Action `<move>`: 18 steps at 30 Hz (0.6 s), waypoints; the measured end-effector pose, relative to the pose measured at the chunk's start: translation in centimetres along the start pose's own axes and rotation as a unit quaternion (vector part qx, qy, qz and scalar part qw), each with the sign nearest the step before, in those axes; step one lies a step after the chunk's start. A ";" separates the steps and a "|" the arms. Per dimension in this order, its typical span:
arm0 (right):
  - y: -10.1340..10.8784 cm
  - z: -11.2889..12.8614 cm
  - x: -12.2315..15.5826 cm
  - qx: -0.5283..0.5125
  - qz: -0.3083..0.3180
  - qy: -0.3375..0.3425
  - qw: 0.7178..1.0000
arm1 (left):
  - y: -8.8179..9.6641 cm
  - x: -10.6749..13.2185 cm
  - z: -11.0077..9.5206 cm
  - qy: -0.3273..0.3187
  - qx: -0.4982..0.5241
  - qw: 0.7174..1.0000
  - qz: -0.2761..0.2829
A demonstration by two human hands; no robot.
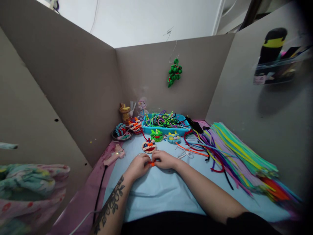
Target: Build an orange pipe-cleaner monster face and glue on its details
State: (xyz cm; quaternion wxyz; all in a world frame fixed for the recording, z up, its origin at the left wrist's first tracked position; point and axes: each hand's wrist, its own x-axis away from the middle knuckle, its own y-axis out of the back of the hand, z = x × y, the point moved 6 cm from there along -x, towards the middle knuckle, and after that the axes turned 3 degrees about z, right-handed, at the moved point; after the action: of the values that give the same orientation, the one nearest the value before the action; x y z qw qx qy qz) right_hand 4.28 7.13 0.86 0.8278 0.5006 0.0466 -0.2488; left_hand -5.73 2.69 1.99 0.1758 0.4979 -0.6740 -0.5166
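A small bright orange piece of pipe cleaner (pixel 153 164) sits between my hands above the blue cloth (pixel 161 189). My left hand (pixel 139 167) is closed, its fingertips pinching the piece from the left. From the other side my right hand (pixel 165 160) pinches it too, fingers curled. The piece is mostly covered by fingers, so its shape is unclear. Just beyond my hands lies a cream and orange pipe-cleaner animal face (pixel 149 146) with a red mouth. Behind it are a green face (pixel 156 135) and a blue and yellow one (pixel 173 137).
White-handled scissors (pixel 186 153) lie right of my hands, near bundled pipe cleaners (pixel 241 153). A blue tray (pixel 166 130) holds tangled stems at the back. On the left are a pink glue gun (pixel 114 155) with a cord and a round dish (pixel 122 135). Grey panels (pixel 156 75) enclose the table.
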 end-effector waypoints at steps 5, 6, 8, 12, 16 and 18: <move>0.2 0.2 0.0 0.000 -0.003 -0.006 1.000 | -0.1 0.0 0.1 -0.002 -0.004 1.000 0.006; 0.1 0.2 0.0 -0.002 -0.002 -0.006 1.000 | -0.1 0.0 0.0 0.000 -0.007 1.000 0.006; 0.0 0.0 0.0 -0.005 -0.004 -0.006 1.000 | -0.2 -0.1 -0.1 0.004 -0.013 1.000 0.006; -0.1 -0.2 0.1 -0.010 -0.009 -0.007 1.000 | -0.1 -0.3 -0.8 0.004 -0.021 1.000 0.008; 0.2 0.1 0.2 -0.029 -0.005 -0.010 1.000 | 2.6 0.9 0.6 0.038 -0.018 0.999 -0.034; 0.5 0.2 0.3 -0.042 -0.010 -0.023 0.999 | 5.4 2.8 3.2 0.136 -0.038 0.985 -0.103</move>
State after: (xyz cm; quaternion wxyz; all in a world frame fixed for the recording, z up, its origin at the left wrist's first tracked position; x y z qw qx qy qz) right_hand 4.75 7.06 1.30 0.8464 0.4590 0.0432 -0.2665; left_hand -12.02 1.77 4.64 0.2304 0.6231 -0.5688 -0.4850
